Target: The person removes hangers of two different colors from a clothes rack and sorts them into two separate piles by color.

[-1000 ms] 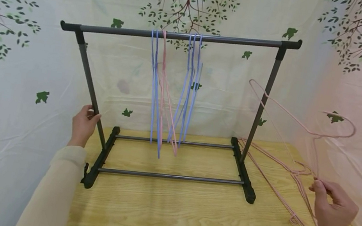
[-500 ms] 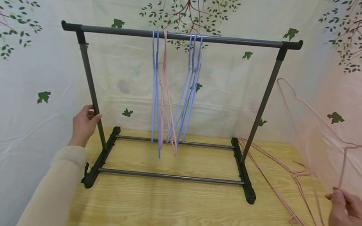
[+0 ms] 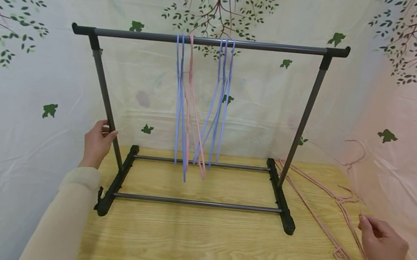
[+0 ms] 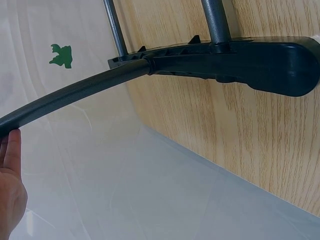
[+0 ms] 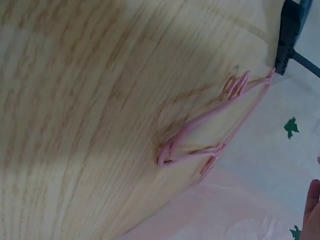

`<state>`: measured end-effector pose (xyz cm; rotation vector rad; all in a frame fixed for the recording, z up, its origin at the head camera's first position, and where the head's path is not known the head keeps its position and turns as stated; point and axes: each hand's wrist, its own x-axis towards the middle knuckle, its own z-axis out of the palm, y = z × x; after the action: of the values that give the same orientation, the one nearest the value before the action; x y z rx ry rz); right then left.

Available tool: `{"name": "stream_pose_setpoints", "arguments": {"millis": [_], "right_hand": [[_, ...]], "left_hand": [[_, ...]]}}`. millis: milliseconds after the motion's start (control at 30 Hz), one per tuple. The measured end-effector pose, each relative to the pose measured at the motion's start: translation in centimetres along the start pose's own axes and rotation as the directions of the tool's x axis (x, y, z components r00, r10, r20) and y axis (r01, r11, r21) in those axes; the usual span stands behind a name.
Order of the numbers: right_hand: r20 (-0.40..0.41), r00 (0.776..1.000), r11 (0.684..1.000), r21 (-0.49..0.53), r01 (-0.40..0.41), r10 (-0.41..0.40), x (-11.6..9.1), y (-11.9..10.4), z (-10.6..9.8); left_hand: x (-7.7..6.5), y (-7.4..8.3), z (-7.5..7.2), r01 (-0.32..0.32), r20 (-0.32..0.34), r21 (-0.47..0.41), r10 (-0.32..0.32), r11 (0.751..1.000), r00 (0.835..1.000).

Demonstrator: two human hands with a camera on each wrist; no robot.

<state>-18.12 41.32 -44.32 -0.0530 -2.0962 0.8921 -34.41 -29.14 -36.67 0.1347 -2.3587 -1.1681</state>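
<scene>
My left hand (image 3: 96, 144) grips the left upright (image 3: 103, 86) of a dark garment rack (image 3: 286, 49), thumb in front. In the left wrist view, fingertips rest against that upright (image 4: 75, 95). On the right, my right hand (image 3: 383, 251) pinches a thin pink clothes hanger (image 3: 363, 153), raised with its hook upward; its outline fades against the pink backdrop. More pink hangers (image 3: 345, 200) lie in a pile on the table below that hand. Several blue hangers (image 3: 218, 104) and a pink hanger (image 3: 191, 63) hang from the rack's top bar.
The rack's black feet (image 3: 281, 200) and two lower crossbars (image 3: 197, 202) stand on the wood-grain table (image 3: 182, 244). Behind and on both sides hangs a leaf-printed cloth (image 3: 260, 111), close to the pile of hangers.
My right hand moved right with the pink hanger, then back left; the hanger turned so its hook now faces the rack side. My left hand stayed on the upright.
</scene>
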Motion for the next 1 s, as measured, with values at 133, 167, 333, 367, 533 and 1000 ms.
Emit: {"name": "stream_pose_setpoints", "arguments": {"millis": [133, 167, 333, 367, 533, 1000], "right_hand": [[0.179, 0.980, 0.992, -0.102, -0.068, 0.086, 0.1, 0.4, 0.7], [0.213, 0.972, 0.989, -0.123, -0.077, 0.103, 0.2, 0.5, 0.8], [0.293, 0.944, 0.983, -0.147, -0.112, 0.152, 0.2, 0.8, 1.8], [0.307, 0.937, 0.981, -0.146, -0.125, 0.165, 0.2, 0.9, 2.0], [0.421, 0.865, 0.962, -0.135, -0.237, 0.272, 0.2, 1.7, 2.4], [0.548, 0.769, 0.937, -0.289, -0.195, 0.329, 1.3, 5.1, 2.4]], "left_hand": [[0.1, -0.1, 0.0, -0.003, -0.005, -0.001, 0.003, 1.000, 1.000], [0.0, -0.1, 0.1, -0.002, -0.006, -0.001, 0.002, 1.000, 1.000], [0.0, 0.1, 0.1, 0.002, -0.002, -0.007, -0.002, 1.000, 1.000], [0.0, 0.1, 0.1, 0.006, -0.002, -0.008, -0.006, 1.000, 1.000], [0.0, 0.3, 0.1, 0.014, 0.003, -0.007, -0.014, 1.000, 1.000], [0.1, 0.0, 0.2, 0.006, -0.013, -0.005, -0.006, 1.000, 1.000]]}}
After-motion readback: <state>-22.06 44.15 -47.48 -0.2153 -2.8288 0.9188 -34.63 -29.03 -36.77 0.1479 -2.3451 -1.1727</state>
